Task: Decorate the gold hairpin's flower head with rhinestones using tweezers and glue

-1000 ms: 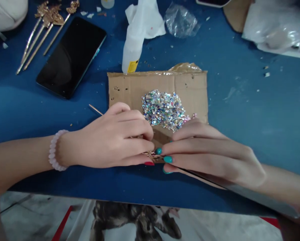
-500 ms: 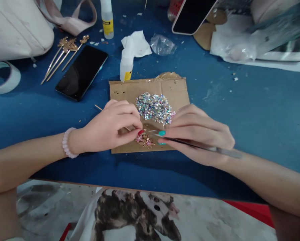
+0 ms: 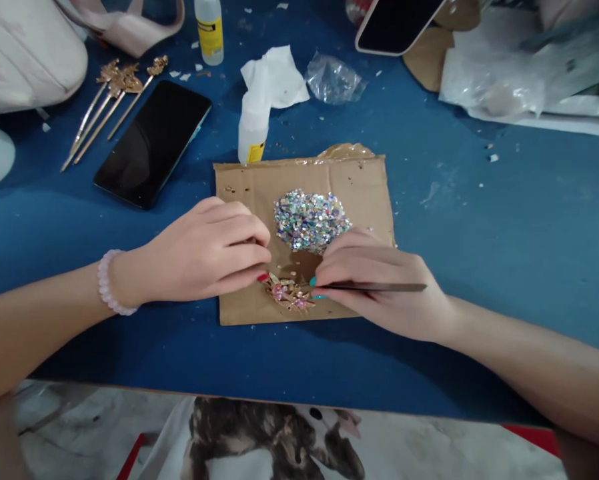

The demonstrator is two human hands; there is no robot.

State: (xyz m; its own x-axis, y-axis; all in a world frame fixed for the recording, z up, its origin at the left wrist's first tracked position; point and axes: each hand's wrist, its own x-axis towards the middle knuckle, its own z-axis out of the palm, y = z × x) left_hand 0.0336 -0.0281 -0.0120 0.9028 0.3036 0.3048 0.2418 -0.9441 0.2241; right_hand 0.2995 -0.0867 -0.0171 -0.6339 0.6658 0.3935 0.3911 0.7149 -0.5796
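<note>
Both hands (image 3: 207, 250) (image 3: 389, 310) curled, facing inward, right pinching tweezers (image 3: 379, 287)

Ornament (image 3: 290, 295) gold and pink; cardboard (image 3: 244, 308) brown; tabletop (image 3: 479, 233) blue.

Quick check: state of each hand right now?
Left hand: fingers curled beside the flowered gold ornament; any grip is hidden.
Right hand: closed, holding the tweezers.

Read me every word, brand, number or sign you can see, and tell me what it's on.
No text can be read.
Clear plastic bottle with a yellow label, upper left: dark print, too blurred.
White translucent plastic bottle by the brown cardboard sheet: yellow label's print too small.
</note>
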